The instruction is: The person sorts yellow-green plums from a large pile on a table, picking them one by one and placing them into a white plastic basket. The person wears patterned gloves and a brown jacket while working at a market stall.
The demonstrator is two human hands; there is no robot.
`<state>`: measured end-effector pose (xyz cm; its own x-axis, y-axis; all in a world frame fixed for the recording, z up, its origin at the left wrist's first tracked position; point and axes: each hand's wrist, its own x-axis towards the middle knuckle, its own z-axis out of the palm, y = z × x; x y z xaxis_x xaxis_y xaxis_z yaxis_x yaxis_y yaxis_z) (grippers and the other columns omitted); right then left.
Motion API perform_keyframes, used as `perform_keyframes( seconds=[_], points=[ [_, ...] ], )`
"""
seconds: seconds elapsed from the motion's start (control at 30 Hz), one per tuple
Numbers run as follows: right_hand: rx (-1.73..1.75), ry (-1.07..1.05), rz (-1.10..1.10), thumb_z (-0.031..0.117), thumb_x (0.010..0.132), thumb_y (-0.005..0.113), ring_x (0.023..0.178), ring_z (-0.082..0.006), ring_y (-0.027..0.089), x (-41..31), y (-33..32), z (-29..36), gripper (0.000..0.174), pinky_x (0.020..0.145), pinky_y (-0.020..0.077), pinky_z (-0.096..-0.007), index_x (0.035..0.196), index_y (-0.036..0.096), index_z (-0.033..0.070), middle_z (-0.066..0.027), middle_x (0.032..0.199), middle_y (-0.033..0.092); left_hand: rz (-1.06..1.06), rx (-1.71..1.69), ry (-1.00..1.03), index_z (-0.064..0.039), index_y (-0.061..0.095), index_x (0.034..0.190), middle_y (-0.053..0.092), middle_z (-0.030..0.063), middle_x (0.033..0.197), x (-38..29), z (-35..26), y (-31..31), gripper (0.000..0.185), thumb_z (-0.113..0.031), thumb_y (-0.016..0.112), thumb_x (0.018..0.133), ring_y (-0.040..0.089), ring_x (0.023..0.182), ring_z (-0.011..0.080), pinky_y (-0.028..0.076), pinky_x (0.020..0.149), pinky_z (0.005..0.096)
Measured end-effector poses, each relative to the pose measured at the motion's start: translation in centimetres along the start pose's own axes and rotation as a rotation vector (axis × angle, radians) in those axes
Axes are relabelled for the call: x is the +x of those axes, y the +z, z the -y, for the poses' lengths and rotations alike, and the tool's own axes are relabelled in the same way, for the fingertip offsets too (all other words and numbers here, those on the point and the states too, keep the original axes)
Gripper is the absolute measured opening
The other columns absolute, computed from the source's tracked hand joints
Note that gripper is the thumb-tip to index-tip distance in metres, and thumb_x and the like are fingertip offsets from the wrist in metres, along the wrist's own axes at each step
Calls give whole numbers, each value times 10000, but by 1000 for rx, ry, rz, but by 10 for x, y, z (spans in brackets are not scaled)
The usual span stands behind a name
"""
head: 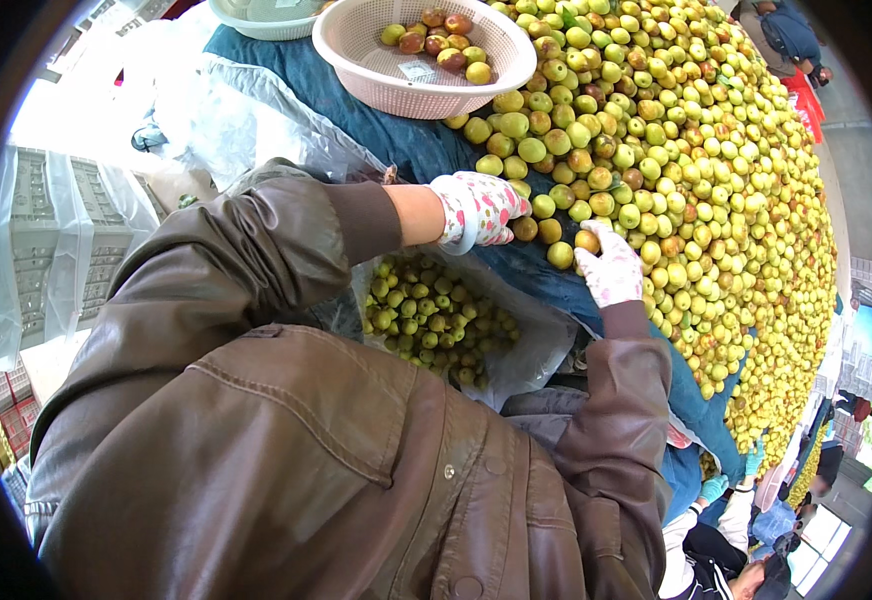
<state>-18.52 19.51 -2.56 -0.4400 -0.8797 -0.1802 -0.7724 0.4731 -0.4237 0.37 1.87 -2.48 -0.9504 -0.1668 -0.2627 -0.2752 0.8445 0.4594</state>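
Note:
My left hand [481, 208], in a white glove with pink flowers and a pale bangle at its wrist, reaches the near edge of a large heap of green-brown jujubes [706, 187]. Its fingertips touch a brownish jujube [525, 229]; whether they grip it is unclear. My right hand [613, 268], in a similar flowered glove, has finger and thumb around a yellow-brown jujube [587, 241]. Between the hands, a few loose jujubes [560, 255] lie on blue cloth [507, 271]. Below, a clear plastic bag [537, 352] holds many green jujubes [436, 315].
A pink plastic basket [421, 97] with several browner jujubes stands beyond my left hand, beside a pale green basket [267, 28]. Stacked grey crates [79, 240] stand at left. At lower right, a co-worker's teal-gloved hands [713, 487] are at the heap.

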Motion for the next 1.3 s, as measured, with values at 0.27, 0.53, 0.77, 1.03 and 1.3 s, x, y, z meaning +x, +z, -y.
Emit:
perform_keyframes(
  seconds=[0.27, 0.53, 0.77, 1.03, 1.3],
  points=[
    [1007, -4, 84, -76, 778, 624, 826, -86, 588, -10, -35, 20, 605, 590, 472, -180, 1356, 487, 37, -67, 1251, 574, 171, -772, -121, -68, 620, 1173, 688, 89, 933, 2, -2, -20, 292, -227, 627, 930, 680, 777, 172, 547, 641, 280],
    [1012, -85, 326, 59, 840, 592, 818, -105, 627, -31, -49, 58, 596, 637, 478, -202, 1412, 433, 13, -102, 1309, 575, 541, -1601, -6, -51, 592, 1123, 660, 48, 903, -8, -23, -16, 393, -397, 609, 937, 619, 648, 103, 517, 535, 209],
    [227, 212, 6, 160, 841, 645, 806, -171, 657, -19, -52, -38, 224, 720, 521, -300, 1036, 694, 60, -84, 960, 715, -176, -310, 57, -9, 626, 1079, 666, 175, 982, 1, 6, -27, 377, -332, 648, 887, 656, 877, 334, 534, 779, 401],
    [-34, 170, 112, 260, 770, 739, 1044, -279, 631, -19, -33, -22, 485, 924, 482, -372, 1216, 629, 104, -134, 1161, 662, -229, -207, -130, -22, 614, 1163, 638, 216, 1069, 6, 21, -22, 452, -352, 659, 857, 597, 1048, 360, 473, 923, 411],
    [428, 257, 349, 184, 786, 777, 643, -99, 565, -8, -35, -16, 547, 488, 453, -241, 1287, 570, 117, -145, 1181, 621, 161, -789, -163, -61, 616, 1155, 656, 72, 908, 6, 1, -17, 380, -284, 684, 855, 636, 720, 132, 550, 563, 268]
  ],
)
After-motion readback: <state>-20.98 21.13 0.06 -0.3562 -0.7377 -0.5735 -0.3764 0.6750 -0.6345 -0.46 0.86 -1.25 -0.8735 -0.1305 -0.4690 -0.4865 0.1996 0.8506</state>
